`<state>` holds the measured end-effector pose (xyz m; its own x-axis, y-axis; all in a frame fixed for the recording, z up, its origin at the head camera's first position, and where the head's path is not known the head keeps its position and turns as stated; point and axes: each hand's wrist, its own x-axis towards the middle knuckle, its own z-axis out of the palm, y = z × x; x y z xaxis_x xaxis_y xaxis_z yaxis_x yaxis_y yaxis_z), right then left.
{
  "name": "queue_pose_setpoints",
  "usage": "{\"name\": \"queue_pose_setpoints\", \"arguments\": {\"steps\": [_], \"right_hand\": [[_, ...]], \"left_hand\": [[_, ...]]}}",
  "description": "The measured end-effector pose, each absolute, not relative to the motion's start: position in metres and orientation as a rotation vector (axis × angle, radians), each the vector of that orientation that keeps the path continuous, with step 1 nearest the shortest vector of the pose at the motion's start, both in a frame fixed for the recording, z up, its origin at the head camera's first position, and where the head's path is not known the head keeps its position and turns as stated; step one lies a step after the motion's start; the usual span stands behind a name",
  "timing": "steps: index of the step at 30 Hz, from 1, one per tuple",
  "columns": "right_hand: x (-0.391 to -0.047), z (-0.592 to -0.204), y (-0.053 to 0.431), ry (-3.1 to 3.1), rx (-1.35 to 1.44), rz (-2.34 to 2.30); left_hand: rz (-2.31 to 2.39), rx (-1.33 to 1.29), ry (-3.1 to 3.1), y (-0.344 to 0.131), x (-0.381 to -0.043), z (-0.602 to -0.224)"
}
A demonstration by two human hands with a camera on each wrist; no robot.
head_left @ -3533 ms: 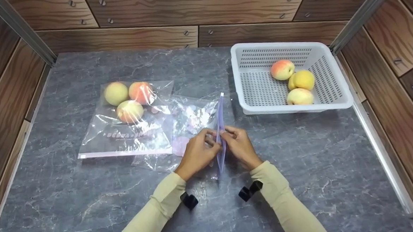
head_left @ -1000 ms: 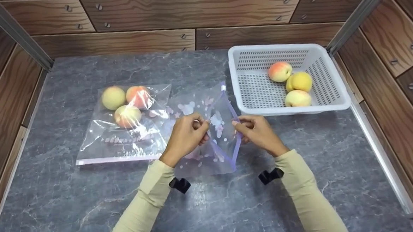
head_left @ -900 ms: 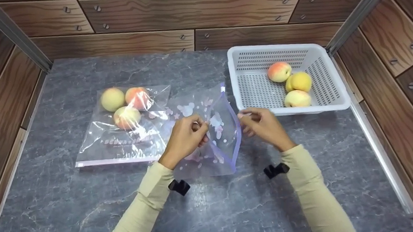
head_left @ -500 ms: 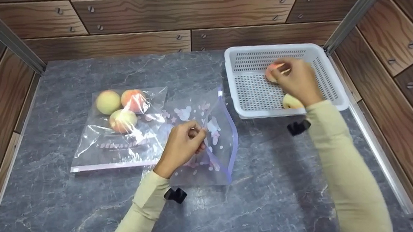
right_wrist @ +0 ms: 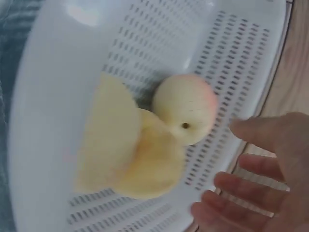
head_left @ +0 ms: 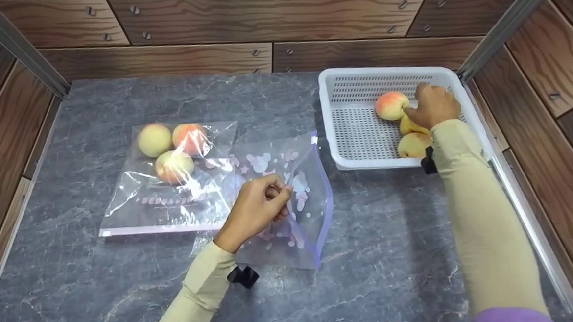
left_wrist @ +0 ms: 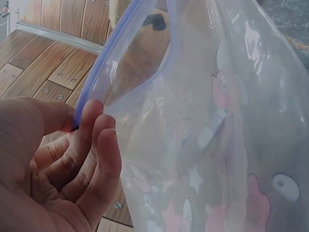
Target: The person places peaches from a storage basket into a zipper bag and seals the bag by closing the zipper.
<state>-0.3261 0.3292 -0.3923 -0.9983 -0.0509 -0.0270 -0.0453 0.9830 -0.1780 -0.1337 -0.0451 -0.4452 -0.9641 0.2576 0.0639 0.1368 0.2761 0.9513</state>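
My left hand (head_left: 259, 206) pinches the purple zip edge of a clear printed zip bag (left_wrist: 193, 125) between thumb and fingers. The bag lies on the table with its mouth parted toward the right. Over the white basket (head_left: 365, 160) is my right hand (head_left: 434, 107), its fingers spread and holding nothing, as the right wrist view shows. Three peaches sit below it: a red-and-yellow peach (head_left: 391, 106), a yellow peach (right_wrist: 152, 164) partly covered by the hand in the head view, and a pale peach (head_left: 414, 145) nearest the front wall.
Left of the printed bag lies another clear zip bag (head_left: 166, 218) with a pink zip strip, holding three peaches (head_left: 174, 167). Its right side overlaps the printed bag. Wood-patterned walls (head_left: 191, 21) enclose the marbled grey table (head_left: 349, 282) at the back and sides.
The bag's mouth, at first closed between both hands, has been pulled apart. My right hand has let go of its edge and moved right and back over the basket. The left hand still pinches.
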Motion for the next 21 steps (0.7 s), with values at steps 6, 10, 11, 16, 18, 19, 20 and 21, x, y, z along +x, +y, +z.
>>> {"name": "queue_pose_setpoints", "arguments": {"steps": [6,10,11,16,18,19,20,21], "right_hand": [[-0.324,-0.403,0.34,2.88,-0.007,-0.228],[-0.322,-0.404,0.343,2.793,0.046,-0.2],[-0.321,-0.405,0.343,2.775,0.055,-0.19],[-0.315,-0.408,0.343,2.7,0.092,-0.233],[-0.314,-0.41,0.342,2.67,0.106,-0.278],[-0.313,-0.411,0.342,2.661,0.106,-0.288],[-0.313,-0.412,0.341,2.655,0.103,-0.284],[-0.314,-0.414,0.341,2.645,0.097,-0.279]], "left_hand": [[1.794,0.376,2.393,-0.045,-0.134,-0.445],[1.793,0.379,2.383,-0.045,-0.134,-0.445],[1.792,0.382,2.383,-0.046,-0.134,-0.445],[1.792,0.381,2.395,-0.048,-0.136,-0.447],[1.801,0.376,2.396,-0.048,-0.136,-0.447],[1.804,0.375,2.397,-0.048,-0.136,-0.447],[1.809,0.376,2.395,-0.048,-0.137,-0.447],[1.814,0.375,2.392,-0.048,-0.137,-0.447]]}}
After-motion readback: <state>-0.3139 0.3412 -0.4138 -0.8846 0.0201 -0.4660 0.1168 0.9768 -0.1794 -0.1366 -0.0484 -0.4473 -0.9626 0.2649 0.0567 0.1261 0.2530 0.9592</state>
